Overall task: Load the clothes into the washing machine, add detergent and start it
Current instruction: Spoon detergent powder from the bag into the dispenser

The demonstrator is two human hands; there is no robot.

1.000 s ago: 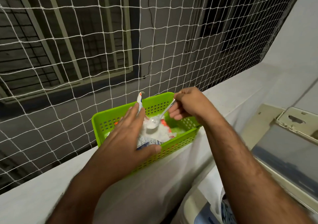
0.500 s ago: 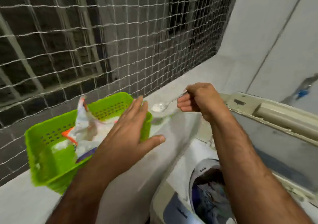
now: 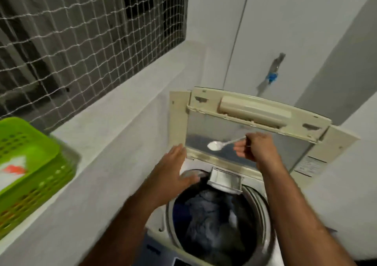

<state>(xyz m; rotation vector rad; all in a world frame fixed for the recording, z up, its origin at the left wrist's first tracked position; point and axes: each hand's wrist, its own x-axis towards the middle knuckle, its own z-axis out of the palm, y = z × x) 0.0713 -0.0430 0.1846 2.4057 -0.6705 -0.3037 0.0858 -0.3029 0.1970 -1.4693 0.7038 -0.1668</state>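
Observation:
A top-loading washing machine [image 3: 263, 202] stands below me with its cream lid [image 3: 255, 110] raised. Dark clothes [image 3: 214, 220] fill the drum. My right hand [image 3: 257, 149] grips a spoon [image 3: 216, 145] heaped with white detergent powder, level and above the drum's back edge. A small detergent tray [image 3: 224, 179] juts out just under the spoon. My left hand [image 3: 173, 174] hovers flat with straight fingers over the drum's left rim, holding nothing. The detergent packet [image 3: 14, 170] lies in a green basket [image 3: 30, 151] at far left.
The basket sits on a grey ledge [image 3: 114, 127] running along the machine's left side, under a rope net [image 3: 81, 31] over the window. A tap [image 3: 272, 76] sticks out of the white wall behind the lid.
My view swung right from the basket to the machine. My right hand carried the loaded spoon from the packet across to above the drum. My left hand left the packet and followed.

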